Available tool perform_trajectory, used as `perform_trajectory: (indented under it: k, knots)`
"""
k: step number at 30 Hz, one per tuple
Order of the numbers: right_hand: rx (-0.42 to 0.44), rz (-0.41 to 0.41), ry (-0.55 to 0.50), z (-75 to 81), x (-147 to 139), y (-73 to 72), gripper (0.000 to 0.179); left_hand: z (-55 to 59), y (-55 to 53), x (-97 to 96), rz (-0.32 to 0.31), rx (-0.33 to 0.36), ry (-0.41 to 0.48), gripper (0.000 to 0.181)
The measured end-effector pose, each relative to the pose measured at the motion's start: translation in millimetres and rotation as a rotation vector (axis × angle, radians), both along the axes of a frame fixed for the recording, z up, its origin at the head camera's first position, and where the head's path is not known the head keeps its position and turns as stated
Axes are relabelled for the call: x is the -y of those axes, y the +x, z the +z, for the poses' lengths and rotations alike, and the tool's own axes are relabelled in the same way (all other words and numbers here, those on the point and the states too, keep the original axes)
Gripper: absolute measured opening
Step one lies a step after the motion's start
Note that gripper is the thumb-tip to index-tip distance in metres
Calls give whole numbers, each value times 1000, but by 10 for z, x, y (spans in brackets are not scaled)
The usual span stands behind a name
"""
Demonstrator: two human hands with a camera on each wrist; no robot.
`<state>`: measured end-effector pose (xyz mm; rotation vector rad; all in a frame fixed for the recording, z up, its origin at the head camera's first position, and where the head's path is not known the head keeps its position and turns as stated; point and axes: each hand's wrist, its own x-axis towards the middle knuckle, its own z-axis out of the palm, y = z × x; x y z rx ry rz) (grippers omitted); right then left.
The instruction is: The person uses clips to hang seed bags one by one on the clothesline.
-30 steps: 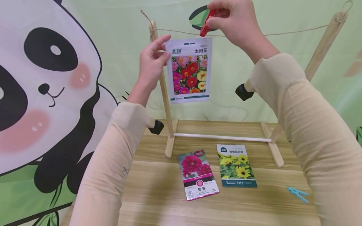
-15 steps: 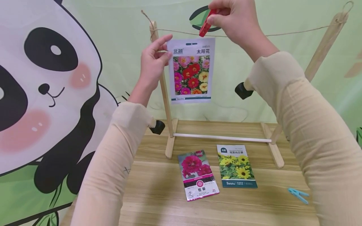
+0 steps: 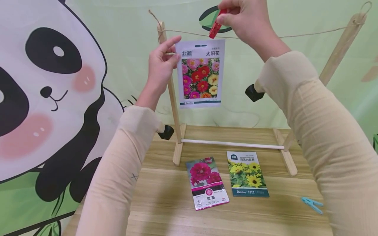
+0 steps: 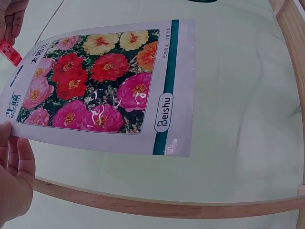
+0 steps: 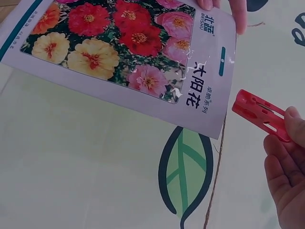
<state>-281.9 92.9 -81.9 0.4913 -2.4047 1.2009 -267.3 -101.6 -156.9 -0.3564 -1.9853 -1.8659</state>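
Note:
My left hand pinches the left edge of a white seed packet printed with red, pink and yellow flowers. The packet hangs upright, its top edge just below the twine. Above its upper right part, my right hand pinches a red clothespin, nose pointing down. In the right wrist view a small gap separates the clothespin from the packet's top edge. The left wrist view shows the packet from its bottom end, with only part of the left hand visible.
The twine runs between two wooden posts joined low down by a white rod. On the wooden table lie a magenta-flower seed packet, a yellow-sunflower seed packet and a blue clothespin. A panda-printed backdrop hangs behind.
The seed packet has shifted slightly right and turned to face forward more, with the left hand moving along. The red clothespin stays almost in place above it.

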Motion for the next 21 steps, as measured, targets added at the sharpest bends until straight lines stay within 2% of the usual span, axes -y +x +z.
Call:
perform_trajectory:
  k: [8, 21]
  knots:
    - [-34, -12, 39, 25, 20, -24, 34, -6, -8, -16, -2, 1, 3, 36]
    - [-37, -5, 49, 33, 88, -64, 32, -7, -28, -18, -5, 4, 11, 36]
